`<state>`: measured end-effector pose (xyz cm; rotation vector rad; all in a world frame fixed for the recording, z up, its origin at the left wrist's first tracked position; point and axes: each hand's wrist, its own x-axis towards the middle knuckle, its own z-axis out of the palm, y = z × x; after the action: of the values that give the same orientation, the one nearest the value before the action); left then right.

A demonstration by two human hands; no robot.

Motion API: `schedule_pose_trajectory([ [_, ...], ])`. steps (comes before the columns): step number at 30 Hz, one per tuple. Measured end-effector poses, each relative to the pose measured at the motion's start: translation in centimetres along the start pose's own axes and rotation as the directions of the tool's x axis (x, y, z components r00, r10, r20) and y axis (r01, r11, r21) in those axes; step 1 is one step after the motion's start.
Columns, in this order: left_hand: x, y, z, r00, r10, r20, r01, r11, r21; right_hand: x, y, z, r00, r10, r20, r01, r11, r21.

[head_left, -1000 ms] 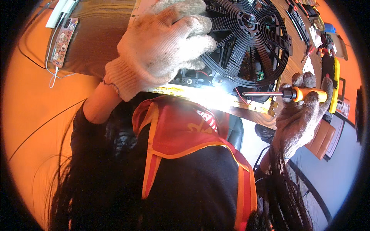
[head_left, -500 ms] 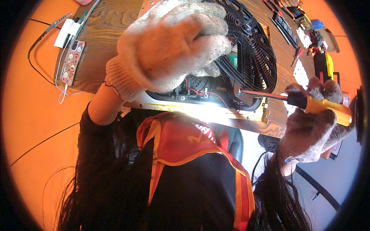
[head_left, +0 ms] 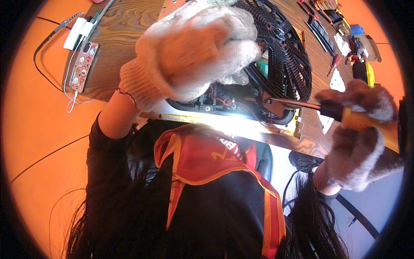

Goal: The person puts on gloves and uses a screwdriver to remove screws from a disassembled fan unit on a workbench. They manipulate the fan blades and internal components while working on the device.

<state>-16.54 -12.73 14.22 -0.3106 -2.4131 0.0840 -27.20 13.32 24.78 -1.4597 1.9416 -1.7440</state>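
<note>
A round black slatted grille (head_left: 286, 52) stands tilted up over an open device with a pale metal edge (head_left: 185, 117). My left hand (head_left: 189, 60), in a white knit glove, is closed at the grille's left edge, with its fingertips partly hidden. Closed around a screwdriver (head_left: 332, 109) with a yellow and black handle is my right hand (head_left: 355, 149), also gloved. The shaft points left, and its tip meets the grille's lower corner. Below the grille, red wires (head_left: 223, 102) and a green circuit board (head_left: 262, 67) show inside the device.
On the wooden table (head_left: 125, 21), a phone in a patterned case (head_left: 84, 67) lies at the left beside a white plug block (head_left: 77, 34) with cables. A red-handled screwdriver (head_left: 334, 64), black strips (head_left: 321, 36), white paper (head_left: 337, 80) and assorted tools crowd the right side.
My right hand and the screwdriver handle have shifted slightly right, and the hand's wrist sits lower. The left hand keeps its place at the grille.
</note>
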Motion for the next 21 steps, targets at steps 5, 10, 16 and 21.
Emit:
schedule_pose_trajectory([
  [5, 0.5, 0.6, -2.1, 1.000, -0.006, 0.016, 0.007, 0.997, -0.078, 0.3, 0.0, -0.8, 0.996, -0.086, -0.038, 0.092, 0.974, 0.205],
  [10, 1.8, 1.0, -3.4, 0.999, -0.038, -0.001, 0.037, 0.980, -0.195, -0.1, -0.1, -1.1, 0.988, -0.151, -0.044, 0.149, 0.988, -0.044],
  [16, 1.5, 0.9, -4.2, 0.997, 0.011, 0.075, 0.004, 0.980, -0.198, -1.5, 0.4, -1.8, 0.911, -0.051, -0.409, 0.040, 0.999, -0.037],
  [21, 0.0, 1.1, -3.4, 0.993, -0.050, 0.105, 0.074, 0.969, -0.236, -2.9, 1.4, -3.8, 0.731, -0.085, -0.677, -0.057, 0.981, -0.184],
])
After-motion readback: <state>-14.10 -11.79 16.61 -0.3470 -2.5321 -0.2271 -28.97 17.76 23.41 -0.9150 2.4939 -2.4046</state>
